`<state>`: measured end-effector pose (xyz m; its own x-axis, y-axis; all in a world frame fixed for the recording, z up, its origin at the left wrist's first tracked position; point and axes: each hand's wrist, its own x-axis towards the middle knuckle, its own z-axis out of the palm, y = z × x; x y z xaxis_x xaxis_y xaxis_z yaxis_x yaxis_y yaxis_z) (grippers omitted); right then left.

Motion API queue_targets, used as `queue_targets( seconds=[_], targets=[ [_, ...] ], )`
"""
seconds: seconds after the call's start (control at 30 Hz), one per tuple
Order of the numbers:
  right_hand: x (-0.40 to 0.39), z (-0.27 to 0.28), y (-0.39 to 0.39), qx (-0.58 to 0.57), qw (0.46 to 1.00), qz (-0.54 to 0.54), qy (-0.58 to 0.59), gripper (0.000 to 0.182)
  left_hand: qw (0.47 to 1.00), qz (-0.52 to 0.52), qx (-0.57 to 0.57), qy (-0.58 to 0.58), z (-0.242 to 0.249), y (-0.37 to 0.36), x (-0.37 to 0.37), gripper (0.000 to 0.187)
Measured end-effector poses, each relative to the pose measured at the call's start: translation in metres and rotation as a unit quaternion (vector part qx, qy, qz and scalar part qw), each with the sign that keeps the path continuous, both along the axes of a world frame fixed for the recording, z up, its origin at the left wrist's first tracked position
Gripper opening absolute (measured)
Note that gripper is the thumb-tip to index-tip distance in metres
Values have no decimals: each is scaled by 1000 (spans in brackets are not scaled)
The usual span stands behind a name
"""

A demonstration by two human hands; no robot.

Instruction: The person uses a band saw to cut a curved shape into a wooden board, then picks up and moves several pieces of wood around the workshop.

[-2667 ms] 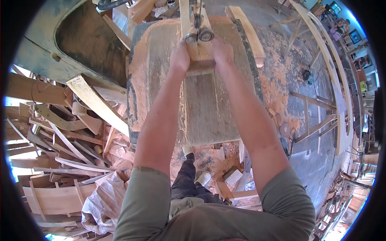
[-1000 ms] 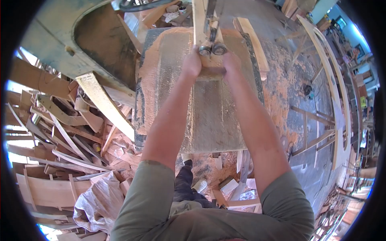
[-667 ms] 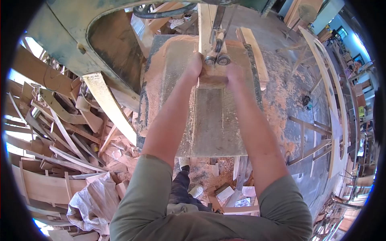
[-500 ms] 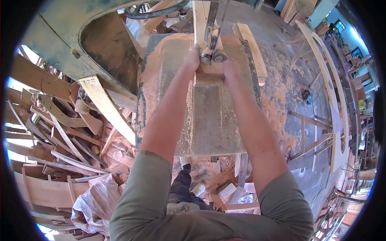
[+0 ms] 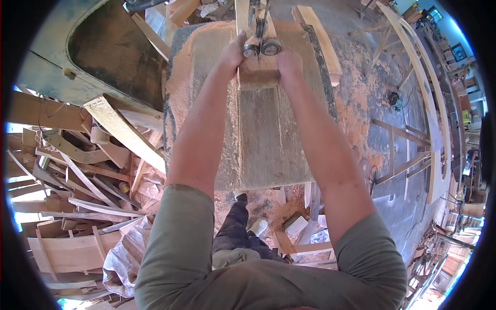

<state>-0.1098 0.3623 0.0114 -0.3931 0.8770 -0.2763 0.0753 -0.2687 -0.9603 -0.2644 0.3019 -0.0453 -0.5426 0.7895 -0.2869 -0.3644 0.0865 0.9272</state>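
A wooden block (image 5: 260, 78) lies on the sawdust-covered saw table (image 5: 258, 139), its near end facing me. My left hand (image 5: 233, 52) is wrapped along its left side, thumb up, beside a long pale board (image 5: 242, 18) that runs away from me. At the right side of the block, my right hand (image 5: 290, 64) is curled around the corner. Between the hands, two round guide rollers (image 5: 261, 48) of the bandsaw sit just above the wood. The blade itself is hard to make out, and some fingertips are hidden.
The green machine housing (image 5: 46, 67) stands at the left. Curved offcuts (image 5: 88, 181) are heaped below it. A pale plank (image 5: 323, 44) lies right of the table. Wooden trestles (image 5: 403, 150) and a long curved frame (image 5: 431, 103) stand farther right. Scraps (image 5: 294, 232) lie near my feet.
The view has shifted, so the table and hands appear higher and farther left. Both hands stay on the block, which looks slightly farther forward under the rollers.
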Motion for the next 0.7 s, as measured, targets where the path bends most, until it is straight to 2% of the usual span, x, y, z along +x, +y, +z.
queue_targets(
  seconds=[0.13,0.2,0.3,0.43,0.5,0.6,0.7],
  targets=[
    [-9,-14,11,-48,998,-1,27,36,1000,21,3,1,18,-6,11,61],
    [-9,-24,17,-5,998,24,50,34,999,32,21,-34,23,-7,15,60],
    [-6,-12,10,23,999,18,37,35,1000,19,0,-5,12,-2,3,59],
    [-10,-15,14,-8,999,4,31,38,1000,27,8,10,22,-3,11,65],
    [-10,-16,14,31,999,8,29,42,999,23,-21,19,24,-3,10,66],
    [-14,-18,16,-10,998,-8,64,42,999,28,-2,24,20,0,8,66],
    [-15,-28,24,12,996,11,84,41,999,17,-27,42,6,6,-9,60]
  ],
)
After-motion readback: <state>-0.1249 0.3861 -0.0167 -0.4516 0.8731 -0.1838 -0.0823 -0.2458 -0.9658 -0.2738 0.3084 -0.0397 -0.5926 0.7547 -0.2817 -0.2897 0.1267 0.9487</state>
